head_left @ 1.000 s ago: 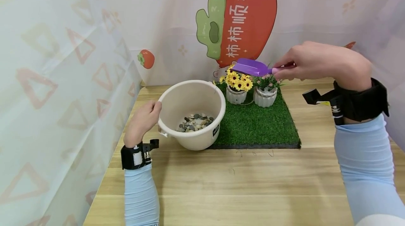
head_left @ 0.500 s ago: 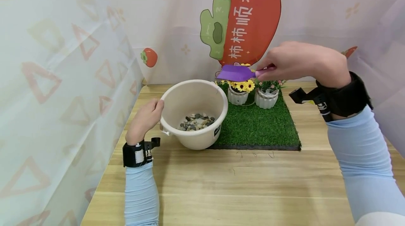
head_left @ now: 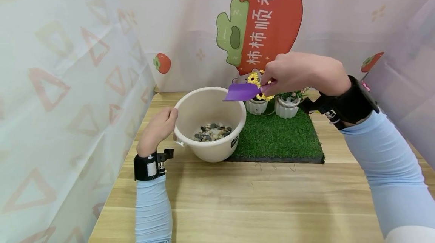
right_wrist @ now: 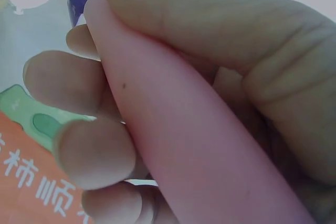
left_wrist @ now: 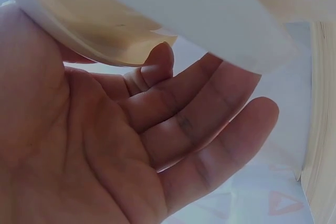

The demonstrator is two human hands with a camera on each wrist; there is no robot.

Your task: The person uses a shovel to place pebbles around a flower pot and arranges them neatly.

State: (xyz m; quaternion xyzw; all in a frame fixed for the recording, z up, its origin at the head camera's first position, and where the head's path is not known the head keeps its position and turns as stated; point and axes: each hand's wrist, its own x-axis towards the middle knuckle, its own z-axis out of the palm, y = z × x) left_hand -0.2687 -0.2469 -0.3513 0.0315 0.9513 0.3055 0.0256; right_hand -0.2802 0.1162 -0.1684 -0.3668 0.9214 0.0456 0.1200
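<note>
Table [head_left: 272, 197]: wooden, carries bucket [head_left: 210, 129] of pebbles [head_left: 213, 131].
Left hand [head_left: 157, 129]: fingers relaxed against rim, steadying it.
Right hand [head_left: 299, 73]: grips scoop [head_left: 242, 92] handle, blade over bucket.

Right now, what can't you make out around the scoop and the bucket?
- Scoop contents: head view shows only its underside.
- Scoop handle: covered by the right hand; right wrist view is too close to show the blade.
- Left hand on the bucket: left wrist view shows only palm and rim.
- Flower pots: partly behind the right hand.
</note>
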